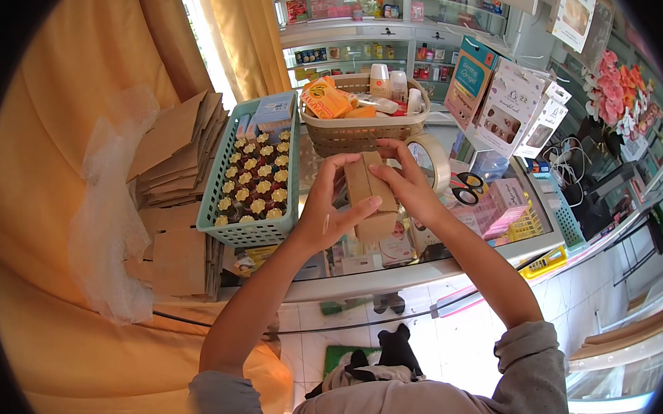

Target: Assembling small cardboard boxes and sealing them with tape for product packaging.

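Note:
Between my two hands is a small brown cardboard box [366,183], held above the glass counter. My left hand [330,203] grips its left side, with the thumb lying across the near part of the box. My right hand [408,181] closes on the far right part, its thumb pressing on the top near the seam. Just beyond the right hand stands a roll of wide tape [439,166] on its edge. Scissors with black handles [465,189] lie to the right of it. The underside of the box is hidden.
A green basket [253,231] of small bottles with gold flower-shaped caps stands left. Behind is a woven basket [357,135] of toiletries. Flattened cardboard [178,250] and bubble wrap [112,213] lie far left. Boxed goods [504,105] rise at right. A cable [354,326] crosses the counter's front.

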The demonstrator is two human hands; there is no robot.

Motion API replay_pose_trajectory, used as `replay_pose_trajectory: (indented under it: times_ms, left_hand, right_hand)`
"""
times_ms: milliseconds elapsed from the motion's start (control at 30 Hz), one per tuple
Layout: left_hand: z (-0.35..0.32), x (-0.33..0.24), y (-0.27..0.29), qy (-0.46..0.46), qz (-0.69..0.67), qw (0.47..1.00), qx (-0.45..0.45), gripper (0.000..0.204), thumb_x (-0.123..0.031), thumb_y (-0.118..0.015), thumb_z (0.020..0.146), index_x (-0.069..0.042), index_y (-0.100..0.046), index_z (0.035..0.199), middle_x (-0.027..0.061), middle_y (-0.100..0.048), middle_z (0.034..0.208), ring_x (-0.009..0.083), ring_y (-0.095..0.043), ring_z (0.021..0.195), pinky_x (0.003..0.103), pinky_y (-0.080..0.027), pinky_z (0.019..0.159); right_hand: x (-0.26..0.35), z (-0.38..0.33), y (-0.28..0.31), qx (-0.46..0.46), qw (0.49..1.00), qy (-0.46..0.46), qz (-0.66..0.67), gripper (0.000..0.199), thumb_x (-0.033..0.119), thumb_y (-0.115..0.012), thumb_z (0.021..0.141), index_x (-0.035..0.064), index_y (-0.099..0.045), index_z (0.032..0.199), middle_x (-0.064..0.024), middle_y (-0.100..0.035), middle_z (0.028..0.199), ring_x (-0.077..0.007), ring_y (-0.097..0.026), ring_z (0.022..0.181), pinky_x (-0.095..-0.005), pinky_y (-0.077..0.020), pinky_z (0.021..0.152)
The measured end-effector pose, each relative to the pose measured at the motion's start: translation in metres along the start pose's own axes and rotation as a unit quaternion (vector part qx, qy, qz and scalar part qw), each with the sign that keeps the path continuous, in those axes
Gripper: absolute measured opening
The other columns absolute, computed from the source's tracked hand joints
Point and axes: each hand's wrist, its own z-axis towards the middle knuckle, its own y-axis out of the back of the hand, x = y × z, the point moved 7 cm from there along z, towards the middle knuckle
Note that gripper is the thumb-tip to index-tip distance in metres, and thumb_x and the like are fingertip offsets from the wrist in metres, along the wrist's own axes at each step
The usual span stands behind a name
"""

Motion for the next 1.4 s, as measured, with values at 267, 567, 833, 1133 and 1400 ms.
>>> replay_pose_trajectory:
  times_ms: [267,567,833,1133,1400]
  left_hand:
    - [0.001,0.005,0.002,0.001,0.029,1.000,-0.003,0.063,-0.021,-0.072,0.084,-0.006,-0.038,0.135,0.0108,-0.041,0.128,0.0222,-0.044,0.123,0.037,-0.036,0.105]
    - [0.005,0.013,0.001,-0.009,0.044,0.999,0.011,0.064,-0.021,-0.067,0.087,-0.007,-0.035,0.140,0.0140,-0.041,0.137,0.0242,-0.041,0.128,0.038,-0.031,0.108]
    - [0.007,0.017,0.005,-0.015,0.040,0.999,-0.010,0.063,-0.020,-0.074,0.082,-0.005,-0.042,0.133,0.0104,-0.045,0.126,0.0206,-0.044,0.121,0.034,-0.035,0.103]
    - [0.006,0.016,0.001,0.009,-0.026,1.000,-0.005,0.066,-0.021,-0.074,0.083,-0.006,-0.038,0.136,0.0095,-0.044,0.128,0.0206,-0.043,0.123,0.035,-0.036,0.104]
    - [0.002,0.013,-0.003,0.079,-0.045,0.995,0.039,0.071,-0.021,-0.068,0.084,-0.009,-0.032,0.144,0.0115,-0.038,0.141,0.0236,-0.039,0.130,0.037,-0.032,0.108]
  right_hand:
    - [-0.004,0.003,0.001,-0.003,0.999,0.011,-0.030,0.054,0.020,-0.060,0.089,0.0068,-0.035,0.135,-0.0132,-0.046,0.123,-0.0172,-0.058,0.095,-0.0278,-0.0476,0.082]
    - [0.020,-0.002,0.012,-0.077,0.958,0.195,-0.194,0.043,0.023,-0.062,0.089,0.0041,-0.047,0.124,-0.0075,-0.054,0.113,-0.0108,-0.055,0.082,-0.0236,-0.0478,0.062]
    - [0.038,0.015,0.018,0.047,0.997,-0.045,-0.046,0.020,0.025,-0.062,0.089,0.0061,-0.062,0.095,0.0038,-0.057,0.083,-0.0041,-0.050,0.074,-0.0211,-0.0439,0.060]
    - [0.022,0.008,0.004,0.069,0.987,0.052,-0.137,0.037,0.018,-0.067,0.085,0.0080,-0.052,0.118,-0.0005,-0.053,0.109,-0.0064,-0.048,0.079,-0.0206,-0.0433,0.066]
    - [0.013,-0.002,0.005,0.083,0.996,0.015,-0.030,0.044,0.006,-0.064,0.084,0.0091,-0.046,0.125,-0.0015,-0.046,0.121,-0.0062,-0.047,0.080,-0.0219,-0.0436,0.070]
